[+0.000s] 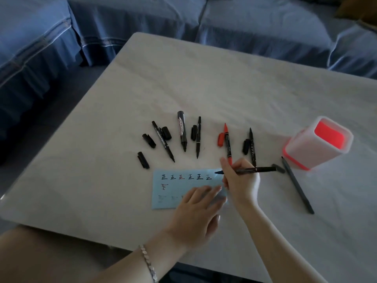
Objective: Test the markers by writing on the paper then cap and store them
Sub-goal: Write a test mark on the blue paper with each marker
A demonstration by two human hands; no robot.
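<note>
Head view, table (224, 82): pale top carrying every item; blue sofa (142, 21) beyond its far edge.
Paper (169, 193): blue sheet near the table's near edge, a row of written characters along its far side, one more started below at its left end.
Left hand (195, 209): laid flat, fingers spread, pressing the paper's right half; nothing gripped.
Right hand (238, 180): fingers closed round the black marker (255, 170), held almost level, tip just off the paper's far right corner.
Uncapped markers: four black and a red marker (228, 144) fanned beyond the paper, loose caps (149, 140) beside them.
Grey pen (297, 185): lying toward the right edge, apart from the rest.
Holder (318, 142): white and orange cup near the right edge, for storage.
Step in hand, judged: test stroke with the held marker.
Advice: tilt the tip down, keep the flat palm on the sheet, write in the free second row.
</note>
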